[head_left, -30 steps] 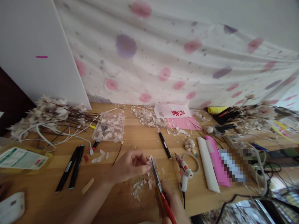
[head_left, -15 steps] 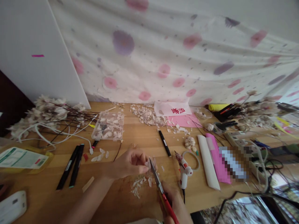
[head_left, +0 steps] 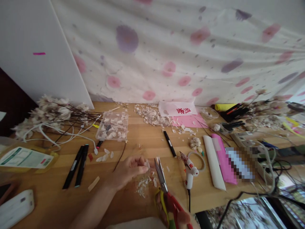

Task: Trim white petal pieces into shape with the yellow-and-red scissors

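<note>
My left hand (head_left: 128, 171) hovers low over the wooden table (head_left: 143, 140), its fingertips pinched on a small pale petal piece (head_left: 147, 163). My right hand (head_left: 175, 213) sits at the bottom edge, gripping red-and-yellow handled scissors (head_left: 164, 186). The scissor blades stand slightly apart, tips pointing up just right of the petal piece. A heap of pale trimmings (head_left: 145, 183) lies beneath the hands.
A clear box of petals (head_left: 113, 126), two black markers (head_left: 77, 165), a black pen (head_left: 169, 143), a glue gun (head_left: 189, 170), rolled white and pink sheets (head_left: 218, 160) and a scrap pile (head_left: 152, 116) lie around. Flower stems (head_left: 52, 113) and cables crowd both sides.
The scissor blades have opened and come away from the petal piece. My right hand has dropped toward the bottom edge. My left hand has lowered a little.
</note>
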Available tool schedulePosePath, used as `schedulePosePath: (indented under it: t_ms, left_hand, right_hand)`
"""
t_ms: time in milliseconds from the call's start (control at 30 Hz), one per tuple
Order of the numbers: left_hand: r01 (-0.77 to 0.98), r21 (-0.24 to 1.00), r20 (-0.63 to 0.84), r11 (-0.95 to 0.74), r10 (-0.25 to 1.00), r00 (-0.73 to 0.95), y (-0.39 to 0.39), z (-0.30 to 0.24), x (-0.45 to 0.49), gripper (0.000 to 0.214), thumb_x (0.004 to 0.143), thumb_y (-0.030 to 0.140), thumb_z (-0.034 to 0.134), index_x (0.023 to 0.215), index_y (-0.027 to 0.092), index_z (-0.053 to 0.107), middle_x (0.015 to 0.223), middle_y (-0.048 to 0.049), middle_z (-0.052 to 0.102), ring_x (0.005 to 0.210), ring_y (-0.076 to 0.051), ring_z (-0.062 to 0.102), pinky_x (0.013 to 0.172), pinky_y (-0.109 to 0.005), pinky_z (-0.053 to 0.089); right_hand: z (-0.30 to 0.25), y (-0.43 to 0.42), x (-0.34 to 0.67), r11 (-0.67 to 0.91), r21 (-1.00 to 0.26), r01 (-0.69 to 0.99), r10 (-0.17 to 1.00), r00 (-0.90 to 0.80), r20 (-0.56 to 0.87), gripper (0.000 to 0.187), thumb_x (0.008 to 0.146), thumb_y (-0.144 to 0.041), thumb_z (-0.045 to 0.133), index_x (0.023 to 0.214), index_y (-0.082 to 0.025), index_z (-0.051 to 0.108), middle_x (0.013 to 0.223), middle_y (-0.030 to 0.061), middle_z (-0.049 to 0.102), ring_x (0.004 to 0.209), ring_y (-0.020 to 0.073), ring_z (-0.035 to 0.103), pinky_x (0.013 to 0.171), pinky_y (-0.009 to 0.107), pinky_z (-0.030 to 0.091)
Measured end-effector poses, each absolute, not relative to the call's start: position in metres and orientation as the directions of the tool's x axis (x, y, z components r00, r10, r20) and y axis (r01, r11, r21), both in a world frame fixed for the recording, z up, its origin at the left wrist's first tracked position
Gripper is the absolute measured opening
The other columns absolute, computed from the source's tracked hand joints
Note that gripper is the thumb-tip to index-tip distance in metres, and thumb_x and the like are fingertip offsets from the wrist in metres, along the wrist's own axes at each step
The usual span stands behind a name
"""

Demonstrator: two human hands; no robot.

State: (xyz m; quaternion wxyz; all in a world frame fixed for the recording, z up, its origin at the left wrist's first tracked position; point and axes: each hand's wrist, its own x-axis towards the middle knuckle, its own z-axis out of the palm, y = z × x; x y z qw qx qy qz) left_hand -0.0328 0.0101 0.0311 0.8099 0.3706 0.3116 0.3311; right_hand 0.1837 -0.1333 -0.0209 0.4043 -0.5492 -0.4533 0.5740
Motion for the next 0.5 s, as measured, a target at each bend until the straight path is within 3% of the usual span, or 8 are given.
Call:
schedulePosePath:
  t_ms: [100, 167, 300, 400, 500]
  left_hand:
    - [-0.246, 0.841, -0.317, 0.481, 0.809, 0.496, 0.011, 0.03, -0.034, 0.042, 0.069, 0.05, 0.087, 0.067, 0.021, 0.057, 0.101, -0.0096, 0.082, 0.108, -0.028, 0.072, 0.108, -0.043, 0.044]
    - [-0.182, 0.872, -0.352, 0.454, 0.841, 0.41, 0.011, 0.029, -0.034, 0.043, 0.068, 0.053, 0.087, 0.068, 0.02, 0.059, 0.101, -0.0107, 0.082, 0.113, -0.029, 0.071, 0.107, -0.042, 0.045]
    - [-0.12, 0.893, -0.369, 0.433, 0.86, 0.354, 0.008, 0.03, -0.033, 0.042, 0.066, 0.054, 0.088, 0.074, 0.019, 0.067, 0.101, -0.0115, 0.083, 0.114, -0.03, 0.071, 0.103, -0.041, 0.049]
    - [-0.126, 0.912, -0.318, 0.391, 0.865, 0.388, 0.001, 0.033, -0.033, 0.036, 0.072, 0.051, 0.085, 0.077, 0.019, 0.07, 0.103, -0.0105, 0.082, 0.108, -0.028, 0.072, 0.101, -0.039, 0.051]
    - [-0.196, 0.927, -0.229, 0.321, 0.896, 0.381, -0.007, 0.037, -0.035, 0.031, 0.077, 0.048, 0.082, 0.078, 0.02, 0.069, 0.1, -0.0082, 0.082, 0.102, -0.025, 0.073, 0.096, -0.036, 0.053]
  right_hand:
    - [-0.017, -0.123, 0.184, -0.273, -0.962, -0.021, 0.959, -0.082, -0.27, 0.094, 0.061, -0.105, 0.039, 0.095, -0.024, 0.073, 0.063, 0.0056, 0.06, 0.054, 0.0253, 0.058, 0.05, 0.036, 0.05]
    - [-0.013, -0.115, 0.182, -0.275, -0.96, -0.047, 0.96, -0.064, -0.272, 0.091, 0.064, -0.104, 0.037, 0.089, -0.023, 0.071, 0.065, 0.0046, 0.06, 0.055, 0.023, 0.057, 0.05, 0.034, 0.048]
    - [-0.001, -0.097, 0.168, -0.248, -0.968, -0.042, 0.968, 0.018, -0.249, 0.057, 0.087, -0.079, 0.058, 0.089, -0.023, 0.066, 0.07, 0.0007, 0.058, 0.06, 0.0187, 0.054, 0.054, 0.029, 0.046]
    - [0.006, -0.083, 0.154, -0.174, -0.984, -0.029, 0.982, 0.074, -0.176, 0.038, 0.088, -0.059, 0.073, 0.09, -0.024, 0.06, 0.074, -0.002, 0.056, 0.062, 0.0165, 0.052, 0.058, 0.027, 0.046]
    - [0.011, -0.074, 0.145, -0.081, -0.996, -0.038, 0.993, 0.078, -0.084, 0.05, 0.087, -0.074, 0.063, 0.092, -0.024, 0.059, 0.076, -0.0019, 0.055, 0.06, 0.0157, 0.049, 0.055, 0.027, 0.044]
